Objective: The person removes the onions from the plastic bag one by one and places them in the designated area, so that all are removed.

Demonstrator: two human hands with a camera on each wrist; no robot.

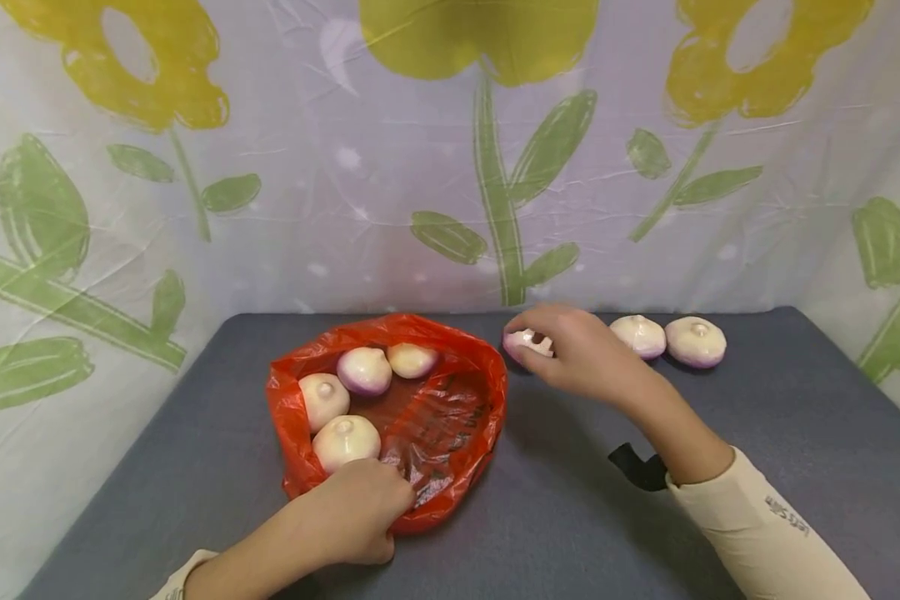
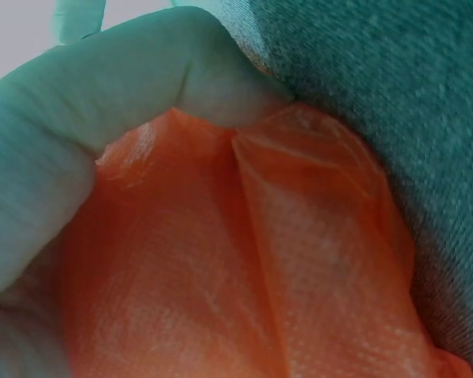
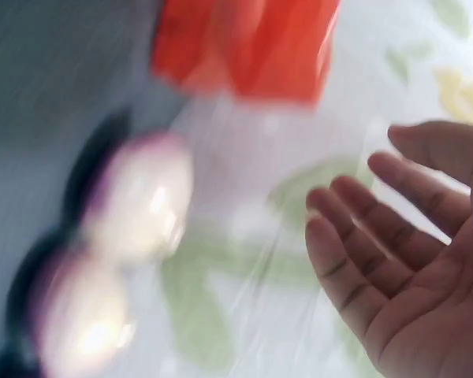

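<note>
My left hand [image 1: 356,508] pinches the near rim of a red plastic bag [image 1: 487,454], which lies spread open on the table. In the left wrist view a finger [image 2: 142,75] presses along the bag's folded edge [image 2: 315,165]. Inside the bag sit several purple-and-white onions [image 1: 365,371], grouped along its left and back. My right hand [image 1: 573,350] reaches over an onion [image 1: 525,346] to the right of the bag, partly covering it. Seen from the wrist, that hand [image 3: 426,244] has its fingers spread and loosely bent, with nothing in the palm.
Two more onions [image 1: 637,336] stand side by side at the back right of the dark grey table [image 1: 165,483]. A black strap [image 1: 637,467] hangs at the right wrist. A flower-patterned cloth [image 1: 307,192] rises behind the table and along its sides.
</note>
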